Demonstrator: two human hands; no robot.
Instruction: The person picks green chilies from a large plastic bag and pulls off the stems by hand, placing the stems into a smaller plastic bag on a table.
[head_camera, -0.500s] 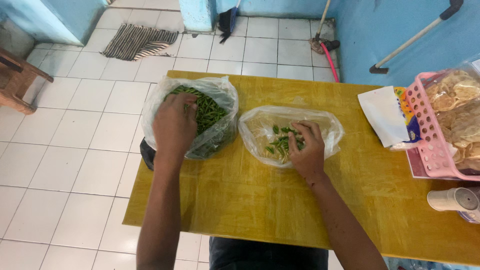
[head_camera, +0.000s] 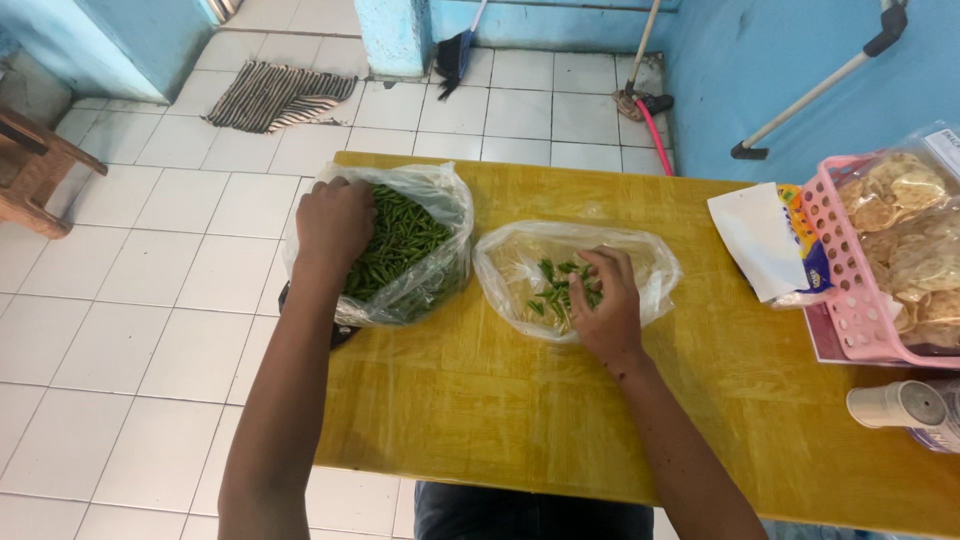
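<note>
A yellow wooden table (head_camera: 500, 400) holds two clear plastic bags. The larger bag (head_camera: 445, 195) on the left is full of long green chilies (head_camera: 400, 245). My left hand (head_camera: 333, 225) reaches into its open mouth with the fingers curled down among the chilies. The smaller bag (head_camera: 515, 265) in the middle holds a small heap of green chili pieces (head_camera: 553, 290). Over that heap rests my right hand (head_camera: 610, 305), its fingertips bent onto the pieces. Both fingertips are partly hidden inside the bags.
A pink plastic basket (head_camera: 835, 290) with bagged pale crackers (head_camera: 905, 225) stands at the table's right edge, beside a white packet (head_camera: 755, 240). A white bottle (head_camera: 895, 405) lies near the front right. On the tiled floor are a striped mat (head_camera: 280, 95) and a wooden stool (head_camera: 35, 170).
My left hand has shifted slightly up and left inside the large bag. The right hand stays over the small heap, fingers a little more curled.
</note>
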